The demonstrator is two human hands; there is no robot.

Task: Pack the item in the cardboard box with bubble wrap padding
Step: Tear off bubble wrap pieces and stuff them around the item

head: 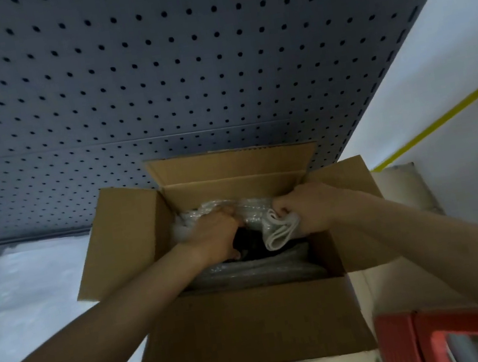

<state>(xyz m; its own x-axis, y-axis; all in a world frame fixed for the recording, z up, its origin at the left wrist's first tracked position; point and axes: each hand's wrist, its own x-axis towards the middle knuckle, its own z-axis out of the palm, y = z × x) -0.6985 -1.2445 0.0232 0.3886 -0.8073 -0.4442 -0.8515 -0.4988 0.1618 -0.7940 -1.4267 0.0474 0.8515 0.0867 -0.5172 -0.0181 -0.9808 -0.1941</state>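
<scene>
Both hands are down inside the open box [248, 329], which sits on the floor against a pegboard [151, 69]. The left hand [218, 237] has its fingers curled closed into the bubble wrap [245, 211] at the far left of the box. The right hand [302, 211] has its fingers pinched shut on a folded white edge of the wrap at the far right. The item [249, 241], a dark shape, lies low in the box between the two hands and just near of them, mostly hidden; its long axis cannot be told. More wrap lines the near wall below it. The left hand looks nearer the item, almost over it. Tucking the wrap down over it seems the next move.
</scene>
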